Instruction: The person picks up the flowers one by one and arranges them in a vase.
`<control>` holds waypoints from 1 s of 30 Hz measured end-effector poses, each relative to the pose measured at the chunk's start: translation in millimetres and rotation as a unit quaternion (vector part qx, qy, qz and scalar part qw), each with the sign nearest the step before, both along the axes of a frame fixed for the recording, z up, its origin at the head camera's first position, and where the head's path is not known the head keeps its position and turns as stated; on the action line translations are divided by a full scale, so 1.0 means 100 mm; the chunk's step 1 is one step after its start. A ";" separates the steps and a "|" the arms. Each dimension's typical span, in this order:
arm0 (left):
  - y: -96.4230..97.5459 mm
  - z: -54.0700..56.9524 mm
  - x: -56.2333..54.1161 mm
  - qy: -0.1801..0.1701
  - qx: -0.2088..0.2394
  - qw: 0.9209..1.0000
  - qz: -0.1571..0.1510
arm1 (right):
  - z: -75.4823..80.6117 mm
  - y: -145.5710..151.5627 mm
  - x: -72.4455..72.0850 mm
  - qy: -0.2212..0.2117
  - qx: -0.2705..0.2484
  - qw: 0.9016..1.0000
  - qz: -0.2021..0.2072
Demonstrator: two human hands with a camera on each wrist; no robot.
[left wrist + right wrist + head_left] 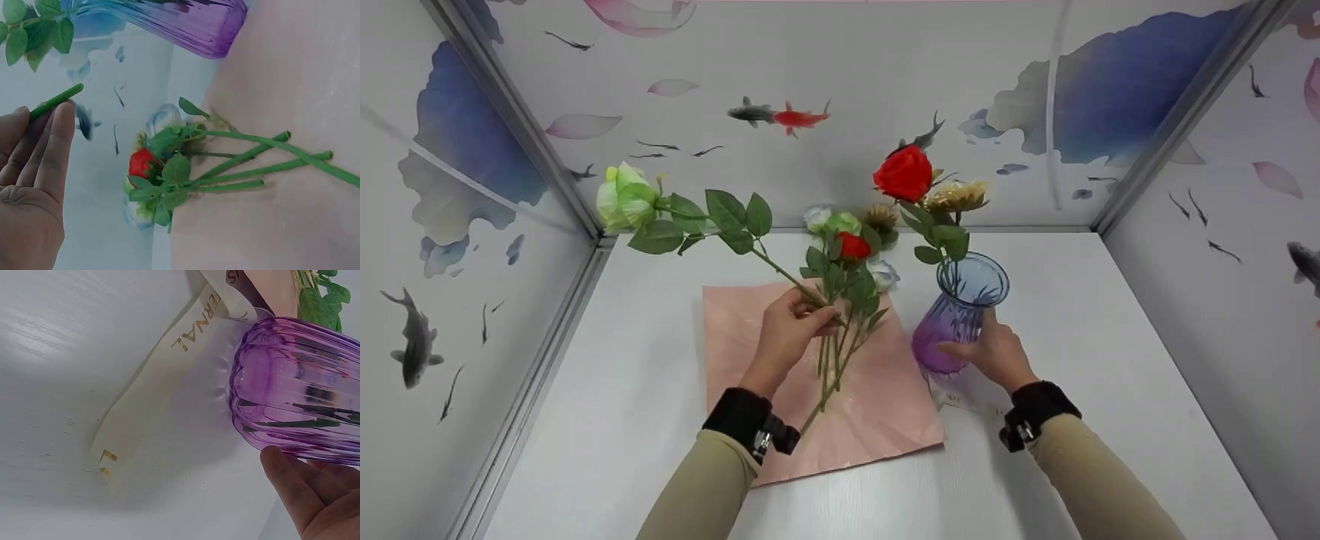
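My left hand (789,334) pinches the stem of a pale green artificial rose (626,199) near its lower end. The flower leans out to the far left, and the cut stem (56,102) pokes past the fingertips in the left wrist view. My right hand (996,351) holds a ribbed glass vase (937,334), blue at the rim and purple below, with the thumb in front. The vase tilts slightly to the right. In it stand a red rose (904,174) and a gold flower (958,196); their stems (292,423) show through the glass.
Pink wrapping paper (750,420) lies on the white table (1072,300). Several more flowers rest on it, among them a small red rose (853,246) and a brown-gold bloom (881,217). A cream ribbon (152,371) with gold letters lies beside the vase. Patterned walls (847,60) enclose the table.
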State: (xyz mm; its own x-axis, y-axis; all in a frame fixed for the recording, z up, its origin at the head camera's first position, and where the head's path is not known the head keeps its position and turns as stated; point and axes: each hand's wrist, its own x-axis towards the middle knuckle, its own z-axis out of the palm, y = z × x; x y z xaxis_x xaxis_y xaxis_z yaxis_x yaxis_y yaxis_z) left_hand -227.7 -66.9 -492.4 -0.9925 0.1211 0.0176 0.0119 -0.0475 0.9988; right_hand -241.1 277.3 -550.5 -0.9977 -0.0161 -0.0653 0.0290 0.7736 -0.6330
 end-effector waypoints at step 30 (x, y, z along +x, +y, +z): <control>0.93 0.53 -0.14 0.102 -0.007 0.994 0.024 | -0.01 -0.01 0.01 0.024 -0.002 1.000 -0.001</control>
